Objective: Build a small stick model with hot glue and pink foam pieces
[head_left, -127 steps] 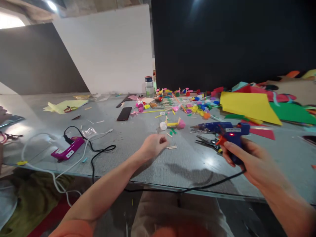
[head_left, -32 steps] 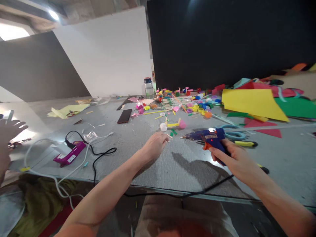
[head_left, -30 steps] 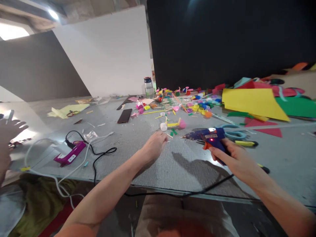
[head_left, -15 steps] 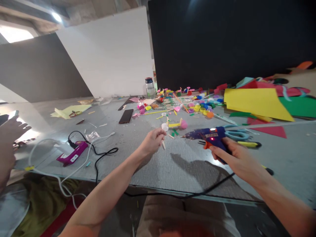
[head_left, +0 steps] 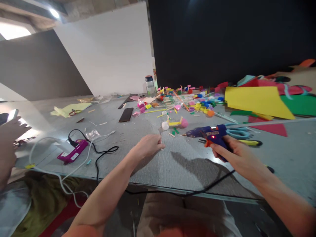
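Pointing toward nine o'clock, long axis nine-to-three, the glue gun [head_left: 216, 133] fills the right hand [head_left: 234, 155]'s grip at four o'clock above the bench [head_left: 160, 168]; the left hand [head_left: 148, 145]'s grip looks narrow, contents unclear.

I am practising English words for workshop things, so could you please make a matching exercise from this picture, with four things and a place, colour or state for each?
1. glue gun
2. bottle
3. power strip
4. phone

A. purple, with a black plug in it
B. dark, lying flat
C. held in the right hand
D. upright at the back of the table

Right pairs: 1-C; 2-D; 3-A; 4-B
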